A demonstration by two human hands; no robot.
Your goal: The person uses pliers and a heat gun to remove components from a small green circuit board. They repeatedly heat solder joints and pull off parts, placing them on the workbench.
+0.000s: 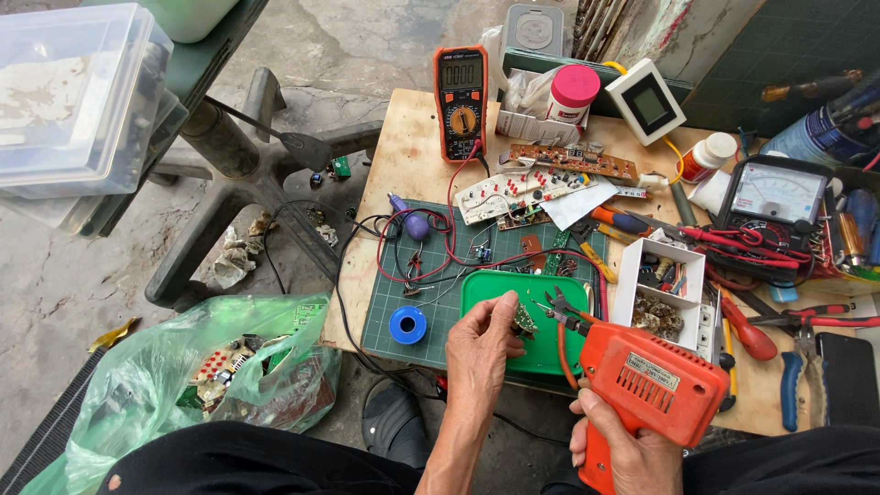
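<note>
- The right hand (pixel 623 449) is gripping the handle of an orange soldering gun (pixel 646 385), fingers wrapped tight around it.
- The left hand (pixel 481 344) is pinching a small circuit board (pixel 524 321) against the gun's tip.
- Both are hovering over a green tray (pixel 500 289) lying on the cutting mat (pixel 431 275).
- A blue solder spool (pixel 407 324) is sitting left of the tray.
- An orange multimeter (pixel 460 101) is lying far back.
</note>
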